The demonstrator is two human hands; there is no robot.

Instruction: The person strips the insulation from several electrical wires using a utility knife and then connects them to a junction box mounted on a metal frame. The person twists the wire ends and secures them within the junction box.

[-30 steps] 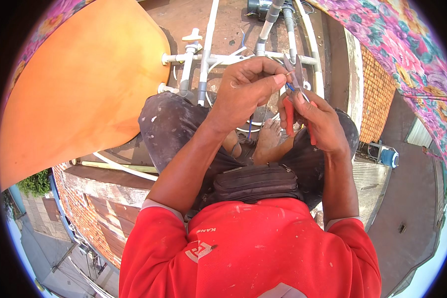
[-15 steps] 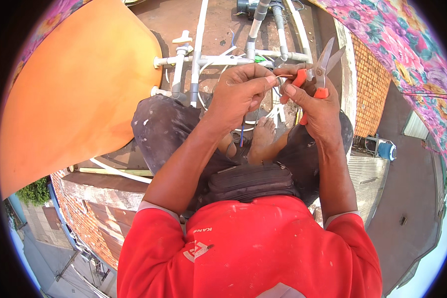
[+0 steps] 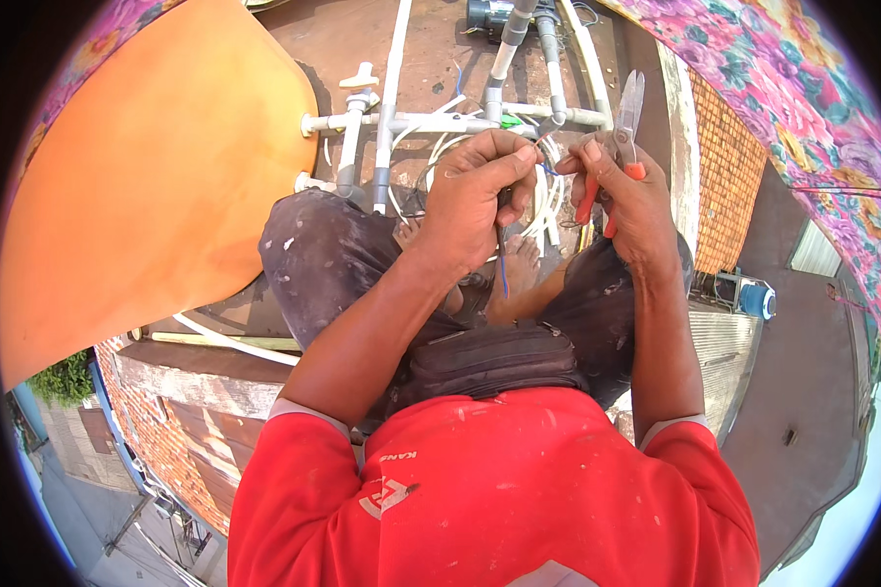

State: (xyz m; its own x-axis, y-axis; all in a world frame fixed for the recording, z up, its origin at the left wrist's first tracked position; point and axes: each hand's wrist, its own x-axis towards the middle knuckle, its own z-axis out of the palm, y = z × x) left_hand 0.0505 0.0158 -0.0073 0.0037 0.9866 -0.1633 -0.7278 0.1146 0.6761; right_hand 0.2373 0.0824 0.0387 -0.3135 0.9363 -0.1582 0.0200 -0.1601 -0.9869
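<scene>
My left hand (image 3: 482,191) is closed, thumb and forefinger pinching a thin electrical wire (image 3: 504,266) whose dark and blue tail hangs below the palm. A short bare-looking end pokes out near the fingertips, and a bit of blue shows between the two hands. In my right hand (image 3: 628,201) is a pair of scissors (image 3: 629,110) with red-orange handles, blades pointing up and together. The right thumb and forefinger are bent toward the wire; whether they touch it I cannot tell.
White and grey plastic pipes (image 3: 440,124) with a valve (image 3: 360,86) run ahead of me, beside a dark motor pump (image 3: 489,15). A large orange tank (image 3: 166,186) stands at left. Loose white tubing (image 3: 548,210) lies near my feet. Flowered fabric (image 3: 754,88) hangs at upper right.
The scissor blades have come together, having been spread apart. My right hand has drawn slightly away from the left, and the hanging wire tail has swung to the right.
</scene>
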